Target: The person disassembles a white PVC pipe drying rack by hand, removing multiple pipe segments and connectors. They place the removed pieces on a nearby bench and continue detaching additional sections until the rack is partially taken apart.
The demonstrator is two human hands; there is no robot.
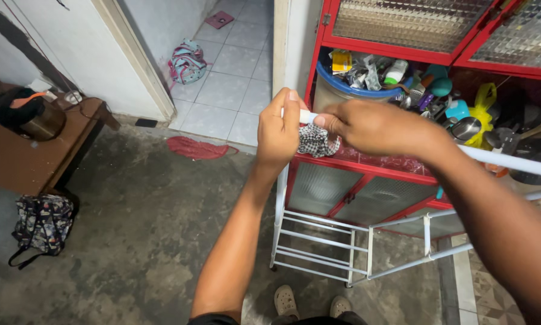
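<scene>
My left hand [278, 129] is closed around the end of a white pipe [307, 116] at the corner of a white metal rack [324, 241]. My right hand [373, 126] pinches the same pipe end from the right. A black-and-white checked cloth [316, 142] hangs just under both hands; I cannot tell which hand grips it. Both hands are in front of a red cabinet [366, 165].
The red cabinet's open shelf holds a blue-rimmed tub [342, 90], bottles and kitchen utensils. A red rag [198, 148] lies on the concrete floor. A patterned bag [41, 224] sits by a brown table [23, 162] with a pot. A doorway leads to a tiled room.
</scene>
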